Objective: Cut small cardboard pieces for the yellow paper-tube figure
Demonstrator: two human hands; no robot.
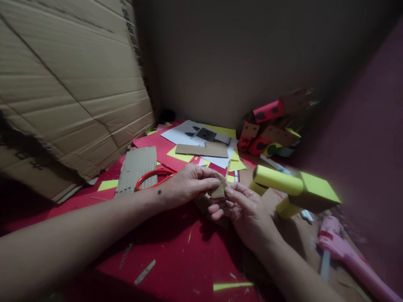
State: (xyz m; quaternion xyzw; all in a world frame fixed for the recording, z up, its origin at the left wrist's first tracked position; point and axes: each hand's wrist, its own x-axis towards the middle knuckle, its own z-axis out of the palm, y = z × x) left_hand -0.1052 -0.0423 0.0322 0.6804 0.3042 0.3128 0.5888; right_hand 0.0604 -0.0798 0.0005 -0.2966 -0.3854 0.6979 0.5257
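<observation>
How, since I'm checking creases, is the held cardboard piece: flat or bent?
Bent: the cardboard piece shows two angled faces between left hand and right hand.

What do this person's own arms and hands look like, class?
The left hand and right hand are gloveless. No sleeve or watch shows on the left forearm or right forearm. A small, round, dark spot sits near the left wrist.

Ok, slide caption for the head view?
Left hand and right hand hold a small cardboard piece; red-handled scissors lie left, a pink glue gun right.
</observation>
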